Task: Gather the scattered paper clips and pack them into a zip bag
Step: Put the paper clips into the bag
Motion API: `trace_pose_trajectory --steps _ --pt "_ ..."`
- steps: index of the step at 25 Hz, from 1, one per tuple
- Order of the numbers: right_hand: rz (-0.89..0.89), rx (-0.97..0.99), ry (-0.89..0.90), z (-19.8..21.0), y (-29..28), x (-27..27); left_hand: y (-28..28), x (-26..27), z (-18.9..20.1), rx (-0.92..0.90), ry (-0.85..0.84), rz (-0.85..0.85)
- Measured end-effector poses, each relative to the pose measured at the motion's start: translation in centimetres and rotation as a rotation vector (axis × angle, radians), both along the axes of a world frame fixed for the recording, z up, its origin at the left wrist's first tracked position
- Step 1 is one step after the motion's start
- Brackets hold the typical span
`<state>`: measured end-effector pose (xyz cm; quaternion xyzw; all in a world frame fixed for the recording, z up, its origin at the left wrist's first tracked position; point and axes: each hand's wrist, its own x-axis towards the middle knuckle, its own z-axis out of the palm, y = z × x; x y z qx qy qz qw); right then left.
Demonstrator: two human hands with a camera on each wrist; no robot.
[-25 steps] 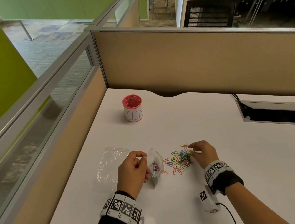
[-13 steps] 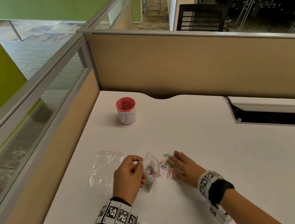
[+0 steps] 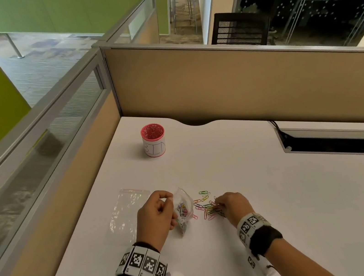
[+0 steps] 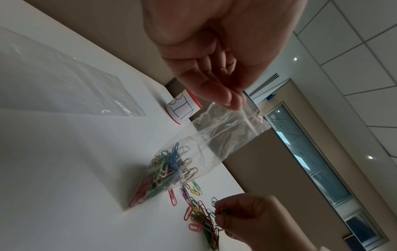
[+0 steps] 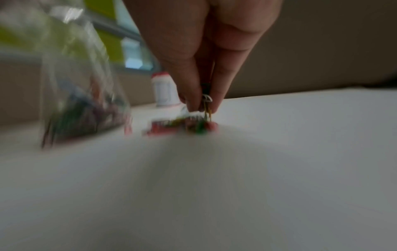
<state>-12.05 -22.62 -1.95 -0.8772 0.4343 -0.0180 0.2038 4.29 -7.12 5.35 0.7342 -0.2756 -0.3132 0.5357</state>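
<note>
Right hand now curled, pinching half-hidden paper clips.

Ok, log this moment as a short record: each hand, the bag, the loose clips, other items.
left hand: pinches the top edge of the zip bag, holding it up
zip bag contents: many coloured paper clips at the bottom
right hand: pinches a few paper clips off the loose pile
loose pile: on the desk, right of the bag
second bag: flat, empty, left
pink cup: upright, behind
</note>
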Motion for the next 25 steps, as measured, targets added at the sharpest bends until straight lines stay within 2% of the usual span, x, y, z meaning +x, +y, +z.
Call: trace_pose_trajectory --steps 3,5,7,9,11,13,16,18,21,25 --pt "-0.321 0.193 -0.272 2.1 -0.6 -0.6 0.0 0.2 0.0 0.002 -0.013 0.000" --pt "-0.486 0.468 -0.544 4.2 -0.4 -0.9 -0.1 0.1 0.1 0.003 -0.019 -0.010" --pt "-0.512 0.722 -0.789 7.0 0.3 -0.6 -0.3 -0.1 0.3 0.006 -0.018 -0.030" --pt "-0.454 0.886 -0.927 9.6 1.4 0.0 -0.6 -0.2 0.5 0.010 -0.013 -0.050" --pt "-0.359 0.983 -0.940 11.5 2.7 1.0 -1.0 -0.2 0.6 0.015 -0.017 -0.062" --pt "-0.256 0.954 -0.803 12.3 4.0 2.2 -1.3 -0.3 0.8 0.023 -0.032 -0.073" --pt "-0.174 0.625 -0.457 12.0 5.0 4.1 -1.5 -0.4 0.9 0.021 -0.034 -0.085" --pt "-0.160 0.461 -0.355 11.8 5.1 5.2 -1.5 -0.4 0.9 0.022 -0.029 -0.088" --pt "-0.172 0.512 -0.414 11.7 4.9 5.8 -1.6 -0.3 0.8 0.022 -0.033 -0.079" --pt "-0.272 0.678 -0.645 12.1 4.0 4.4 -1.6 0.1 0.8 0.017 -0.033 -0.059"
